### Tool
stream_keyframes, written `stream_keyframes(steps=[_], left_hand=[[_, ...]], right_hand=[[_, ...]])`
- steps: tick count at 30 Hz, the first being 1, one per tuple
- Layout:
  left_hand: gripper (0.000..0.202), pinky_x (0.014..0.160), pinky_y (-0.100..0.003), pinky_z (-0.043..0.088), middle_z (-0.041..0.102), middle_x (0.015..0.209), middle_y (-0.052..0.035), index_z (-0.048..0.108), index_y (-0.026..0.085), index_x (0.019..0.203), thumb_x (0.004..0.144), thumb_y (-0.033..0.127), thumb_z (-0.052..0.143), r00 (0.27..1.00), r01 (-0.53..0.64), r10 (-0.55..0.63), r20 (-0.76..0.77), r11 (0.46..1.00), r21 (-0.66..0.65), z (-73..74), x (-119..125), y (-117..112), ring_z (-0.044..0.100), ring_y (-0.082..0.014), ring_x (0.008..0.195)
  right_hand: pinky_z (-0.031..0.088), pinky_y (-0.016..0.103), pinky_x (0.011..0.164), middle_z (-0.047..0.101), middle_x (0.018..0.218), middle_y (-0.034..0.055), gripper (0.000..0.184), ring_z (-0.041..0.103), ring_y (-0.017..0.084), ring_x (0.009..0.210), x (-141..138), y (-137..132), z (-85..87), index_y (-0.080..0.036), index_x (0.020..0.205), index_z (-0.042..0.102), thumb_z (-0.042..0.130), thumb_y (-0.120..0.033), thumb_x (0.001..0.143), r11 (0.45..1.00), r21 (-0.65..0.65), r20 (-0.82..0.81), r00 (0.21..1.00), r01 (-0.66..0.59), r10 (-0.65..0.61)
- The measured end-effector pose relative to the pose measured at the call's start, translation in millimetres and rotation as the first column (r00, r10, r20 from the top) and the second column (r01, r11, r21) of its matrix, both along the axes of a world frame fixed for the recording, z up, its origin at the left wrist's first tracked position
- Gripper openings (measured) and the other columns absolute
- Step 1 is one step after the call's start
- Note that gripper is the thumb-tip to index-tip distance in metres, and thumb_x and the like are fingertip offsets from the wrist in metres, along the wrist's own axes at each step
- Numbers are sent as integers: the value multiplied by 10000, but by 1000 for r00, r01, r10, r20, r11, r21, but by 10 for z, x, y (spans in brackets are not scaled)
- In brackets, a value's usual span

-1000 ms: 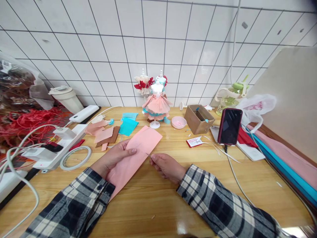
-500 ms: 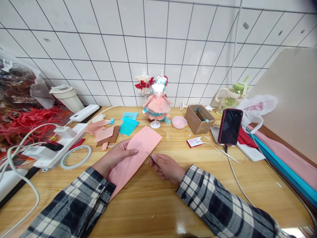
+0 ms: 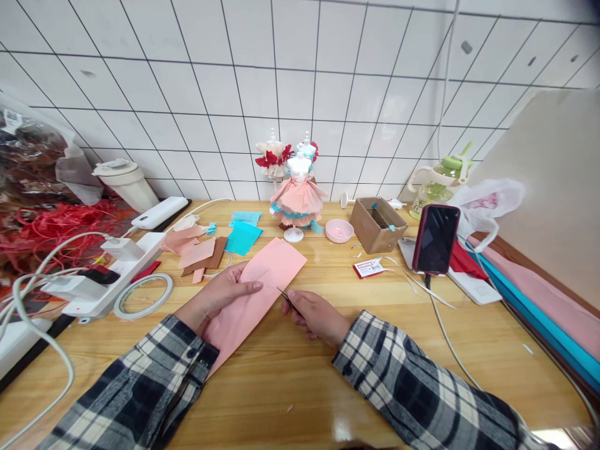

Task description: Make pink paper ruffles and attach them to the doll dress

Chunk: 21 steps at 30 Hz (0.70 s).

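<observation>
A long sheet of pink crepe paper (image 3: 272, 265) slants up from my left sleeve over the wooden table. My left hand (image 3: 225, 294) grips it by its left side, thumb on top and the fingers hidden beneath. My right hand (image 3: 312, 314) is closed around a pair of small scissors (image 3: 289, 299), whose handles are mostly covered by the fingers. The dark blades point left at the paper's right edge, and the tip meets the sheet there. Behind the paper stands a small white dress form (image 3: 299, 181) in a tiered pink and blue paper dress.
Paper scraps (image 3: 199, 253) and blue pieces (image 3: 244, 239) lie left of the paper, near a tape roll (image 3: 144, 297) and a power strip (image 3: 112, 281). A pink bowl (image 3: 339, 231), a cardboard box (image 3: 379, 226) and a phone (image 3: 437, 240) stand to the right.
Almost nothing differs. The scissors and the fingers of my right hand have shifted very slightly at the paper's edge, while my left hand and the sheet stay in place.
</observation>
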<state>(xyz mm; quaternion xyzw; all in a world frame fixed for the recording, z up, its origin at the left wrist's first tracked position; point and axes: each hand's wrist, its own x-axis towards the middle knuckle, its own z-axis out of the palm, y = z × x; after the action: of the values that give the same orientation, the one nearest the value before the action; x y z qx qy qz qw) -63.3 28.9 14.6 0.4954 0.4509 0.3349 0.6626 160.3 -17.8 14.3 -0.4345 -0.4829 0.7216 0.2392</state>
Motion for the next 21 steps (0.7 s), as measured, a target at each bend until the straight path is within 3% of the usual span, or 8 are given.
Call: stream_keyframes(steps=[12,21], left_hand=[[658,683,-293,529,755,924,-50,596,188,1242,656,387,817,995,54,-45,-90,994,96,18,40,-26,685,-224,793],[621,715,-313,530,754,924,-55,605,169,1222,675,385,802,992,94,-86,-89,991,99,3,101,-44,683,-219,778]], right_hand=[[214,169,327,319,522,-83,348,228,67,386,-30,-1,-61,-209,803,488,306,-432,1001,1000,1,28,999,22,-22],[157,183,318,316,515,-91,337,200,62,360,-63,-1,-78,-212,788,473,327,-435,994,996,-25,31,996,84,-83]])
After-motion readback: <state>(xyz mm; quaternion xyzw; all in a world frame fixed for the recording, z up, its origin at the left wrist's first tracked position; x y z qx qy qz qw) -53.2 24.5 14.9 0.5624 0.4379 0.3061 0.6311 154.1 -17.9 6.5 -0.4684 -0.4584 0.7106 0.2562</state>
